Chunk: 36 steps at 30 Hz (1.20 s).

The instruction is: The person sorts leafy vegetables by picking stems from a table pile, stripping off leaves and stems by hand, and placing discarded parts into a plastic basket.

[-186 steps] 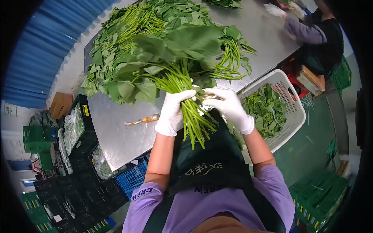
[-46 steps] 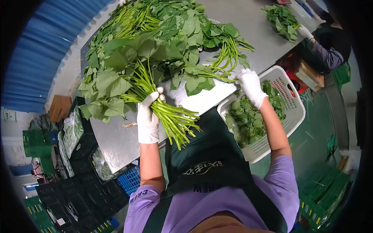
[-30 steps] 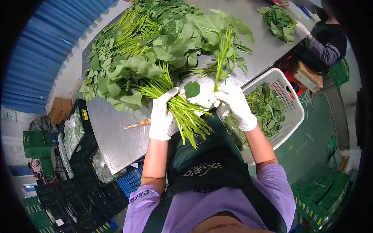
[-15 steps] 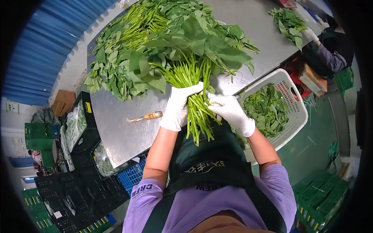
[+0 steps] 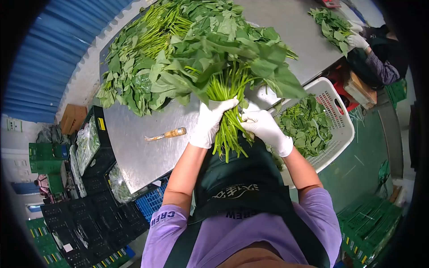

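My left hand [image 5: 211, 121], in a white glove, is wrapped round the stems of a bunch of leafy greens [image 5: 229, 87]. The leaves point away from me and the cut stem ends hang toward my apron. My right hand [image 5: 267, 129], gloved too, pinches at the stems' right side with thumb and fingers together; its exact hold is partly hidden. Left of my hands, a curved knife with a wooden handle [image 5: 166, 134] lies on the metal table [image 5: 134, 152]. Beyond the bunch spreads a large pile of the same greens [image 5: 134, 85].
A white perforated basket [image 5: 343, 129] with loose leaves stands at my right. Black crates [image 5: 94, 214] and a blue crate [image 5: 151, 201] are at the lower left, green crates [image 5: 368, 228] at the lower right. Across the table, a co-worker's gloved hands [image 5: 357, 41] handle another bunch [image 5: 333, 29].
The bunch in my left hand has turned, its leaves swinging to the right and toward me. My left hand has shifted slightly right. The co-worker's second hand has come into view.
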{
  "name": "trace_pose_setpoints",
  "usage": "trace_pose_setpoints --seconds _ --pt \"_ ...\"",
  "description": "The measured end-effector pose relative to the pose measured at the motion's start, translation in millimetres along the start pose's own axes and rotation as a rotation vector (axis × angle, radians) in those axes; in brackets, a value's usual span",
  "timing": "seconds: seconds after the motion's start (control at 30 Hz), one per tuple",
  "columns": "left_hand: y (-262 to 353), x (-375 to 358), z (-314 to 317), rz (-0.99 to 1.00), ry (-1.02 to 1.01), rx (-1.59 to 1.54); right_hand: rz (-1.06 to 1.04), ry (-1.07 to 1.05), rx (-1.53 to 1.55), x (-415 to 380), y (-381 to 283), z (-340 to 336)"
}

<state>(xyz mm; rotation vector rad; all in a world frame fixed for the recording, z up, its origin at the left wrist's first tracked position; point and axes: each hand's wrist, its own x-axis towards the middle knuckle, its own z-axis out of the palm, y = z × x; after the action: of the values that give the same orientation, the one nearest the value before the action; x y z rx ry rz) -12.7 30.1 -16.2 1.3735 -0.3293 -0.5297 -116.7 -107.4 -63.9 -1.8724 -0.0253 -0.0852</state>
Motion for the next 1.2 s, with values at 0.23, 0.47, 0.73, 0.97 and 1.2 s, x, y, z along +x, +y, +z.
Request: trace_pose_setpoints --seconds 0.23,0.47,0.73,0.97,1.2 --pt "-9.1 2.7 3.2 -0.164 -0.035 -0.233 0.311 0.116 0.505 0.9 -28.1 -8.7" --pt "-14.0 1.0 8.8 -0.160 0.002 -0.252 0.242 0.252 0.421 -4.5 -14.7 -2.2" --pt "3.9 12.8 -4.8 -0.109 0.323 -0.496 -0.413 0.708 1.327 -64.4 51.6 -54.6" --pt "-13.6 0.4 20.7 -0.064 0.053 -0.348 0.070 0.369 0.605 -11.2 -49.6 -29.7" --pt "-23.2 -2.2 16.2 -0.101 -0.011 -0.436 -0.167 0.528 0.150 12.4 -21.0 -7.4"
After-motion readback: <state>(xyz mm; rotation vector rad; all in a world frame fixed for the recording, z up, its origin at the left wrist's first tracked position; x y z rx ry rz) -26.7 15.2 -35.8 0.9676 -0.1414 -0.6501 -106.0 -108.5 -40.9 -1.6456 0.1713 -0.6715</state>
